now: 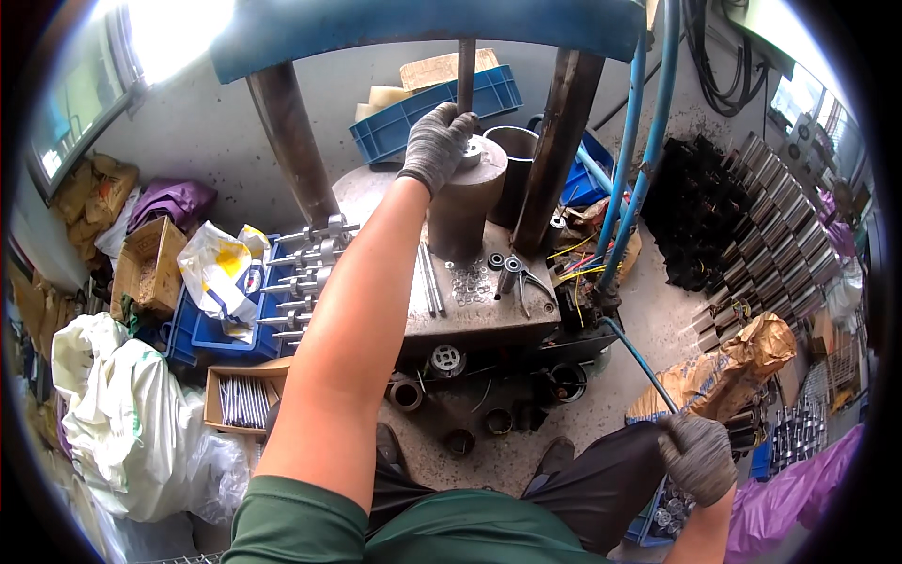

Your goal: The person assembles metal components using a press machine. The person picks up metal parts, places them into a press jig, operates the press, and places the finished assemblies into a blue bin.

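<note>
My left hand [438,148], in a grey work glove, reaches forward to the top of a thick metal cylinder [467,211] on the press table. Its fingers close round the lower part of an upright metal rod [466,70], just above a small collar [470,158]. My right hand [697,458], gloved too, is wrapped round the end of a long blue lever [644,367] at the lower right. In front of the cylinder lie two thin rods [431,279], several small rings [470,282], a bearing [495,261] and pliers [537,287].
A blue press beam [423,33] spans overhead on two steel columns [294,141]. Rotor shafts [305,273] lie left of the table, above a cardboard box of rods [246,399]. Stacked metal cylinders [780,226] and a brown paper sack [723,371] stand right.
</note>
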`<state>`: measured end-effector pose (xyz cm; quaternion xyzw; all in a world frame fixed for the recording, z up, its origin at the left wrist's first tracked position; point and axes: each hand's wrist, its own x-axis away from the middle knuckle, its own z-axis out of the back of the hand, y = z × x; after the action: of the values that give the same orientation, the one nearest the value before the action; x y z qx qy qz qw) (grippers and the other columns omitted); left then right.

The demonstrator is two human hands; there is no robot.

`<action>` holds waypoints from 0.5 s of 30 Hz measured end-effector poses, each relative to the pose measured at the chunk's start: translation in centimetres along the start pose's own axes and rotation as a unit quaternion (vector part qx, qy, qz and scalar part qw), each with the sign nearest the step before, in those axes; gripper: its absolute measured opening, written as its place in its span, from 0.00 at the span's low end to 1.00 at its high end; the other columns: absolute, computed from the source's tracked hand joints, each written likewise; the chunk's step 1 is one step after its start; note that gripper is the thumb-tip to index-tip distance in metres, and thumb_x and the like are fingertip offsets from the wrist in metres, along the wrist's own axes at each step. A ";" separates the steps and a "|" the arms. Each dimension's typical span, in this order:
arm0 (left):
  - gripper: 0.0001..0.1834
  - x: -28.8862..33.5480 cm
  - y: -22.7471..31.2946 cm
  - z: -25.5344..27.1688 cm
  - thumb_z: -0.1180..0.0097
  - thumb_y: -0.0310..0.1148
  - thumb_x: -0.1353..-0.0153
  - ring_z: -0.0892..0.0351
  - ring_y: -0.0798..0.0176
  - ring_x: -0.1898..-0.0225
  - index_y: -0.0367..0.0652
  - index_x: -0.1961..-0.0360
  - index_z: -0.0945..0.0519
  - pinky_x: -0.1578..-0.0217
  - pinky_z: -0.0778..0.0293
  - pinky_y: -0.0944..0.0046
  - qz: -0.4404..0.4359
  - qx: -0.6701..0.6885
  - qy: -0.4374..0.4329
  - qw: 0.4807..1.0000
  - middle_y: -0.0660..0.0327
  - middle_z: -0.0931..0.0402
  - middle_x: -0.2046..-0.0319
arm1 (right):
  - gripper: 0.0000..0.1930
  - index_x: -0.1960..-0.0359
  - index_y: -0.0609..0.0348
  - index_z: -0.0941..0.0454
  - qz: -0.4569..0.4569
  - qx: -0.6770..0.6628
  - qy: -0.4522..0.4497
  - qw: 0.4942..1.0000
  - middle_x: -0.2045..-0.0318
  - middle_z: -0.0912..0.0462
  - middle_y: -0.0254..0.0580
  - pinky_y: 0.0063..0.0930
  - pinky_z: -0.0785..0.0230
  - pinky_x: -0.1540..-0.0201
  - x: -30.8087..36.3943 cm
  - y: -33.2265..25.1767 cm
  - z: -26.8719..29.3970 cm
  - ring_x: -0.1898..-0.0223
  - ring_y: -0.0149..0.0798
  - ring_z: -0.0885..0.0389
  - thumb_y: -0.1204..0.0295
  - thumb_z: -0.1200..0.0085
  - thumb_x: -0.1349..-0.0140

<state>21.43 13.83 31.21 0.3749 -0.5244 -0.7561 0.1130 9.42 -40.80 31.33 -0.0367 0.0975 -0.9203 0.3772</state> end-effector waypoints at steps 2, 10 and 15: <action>0.11 -0.1 -0.5 -0.1 0.41 0.34 0.27 0.23 0.73 0.67 0.40 0.50 0.16 0.62 0.25 0.70 -0.022 0.066 -0.006 0.998 0.66 0.19 0.69 | 0.13 0.55 0.63 0.16 0.012 0.017 0.087 0.996 0.63 0.14 0.56 0.50 0.23 0.54 -0.6 0.0 0.3 0.60 0.59 0.15 0.72 0.39 0.40; 0.14 0.3 -0.1 -0.2 0.42 0.35 0.26 0.23 0.71 0.64 0.39 0.46 0.18 0.58 0.24 0.67 0.000 0.072 -0.019 0.997 0.64 0.17 0.65 | 0.09 0.53 0.68 0.18 0.109 -0.033 0.382 0.917 0.65 0.17 0.50 0.36 0.23 0.61 -12.6 1.2 6.0 0.66 0.43 0.16 0.78 0.41 0.32; 0.14 0.8 0.7 -0.4 0.43 0.35 0.26 0.23 0.73 0.65 0.39 0.46 0.18 0.59 0.24 0.68 0.004 0.075 -0.023 0.997 0.65 0.18 0.65 | 0.11 0.53 0.68 0.15 0.120 -0.032 0.407 0.905 0.62 0.12 0.53 0.32 0.20 0.58 -19.4 2.7 8.1 0.61 0.43 0.11 0.72 0.39 0.31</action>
<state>20.99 12.77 31.39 0.3628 -0.5836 -0.7225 0.0756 26.26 -30.32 38.83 0.3406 0.2757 -0.7993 0.4112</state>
